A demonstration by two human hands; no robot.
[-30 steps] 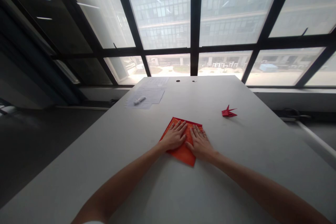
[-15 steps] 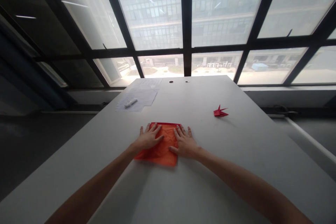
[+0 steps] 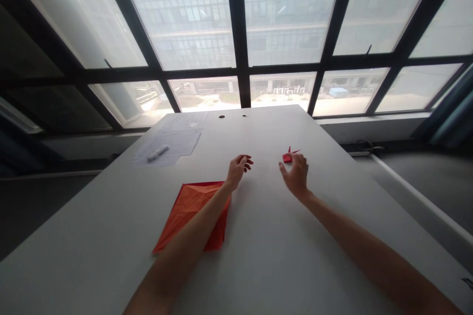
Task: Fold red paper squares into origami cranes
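An orange-red sheet of folded origami paper (image 3: 192,202) lies flat on the white table (image 3: 266,256), and my left forearm passes over it, hiding its middle. My left hand (image 3: 237,171) is beyond the sheet, raised a little, with loosely curled fingers holding nothing. My right hand (image 3: 295,174) hovers at a small red origami crane (image 3: 287,158), its fingers spread around the near side. The hand hides part of the crane, and I cannot tell whether they touch.
Printed paper sheets (image 3: 168,143) with a white marker (image 3: 158,153) on them lie at the table's far left. The far table end has small holes. Large dark-framed windows stand beyond it, and the floor lies below the table's edges.
Both hands have lifted off the orange-red paper and moved forward. The right hand has reached the crane. The paper now lies to the left of the hands, beneath my left forearm.
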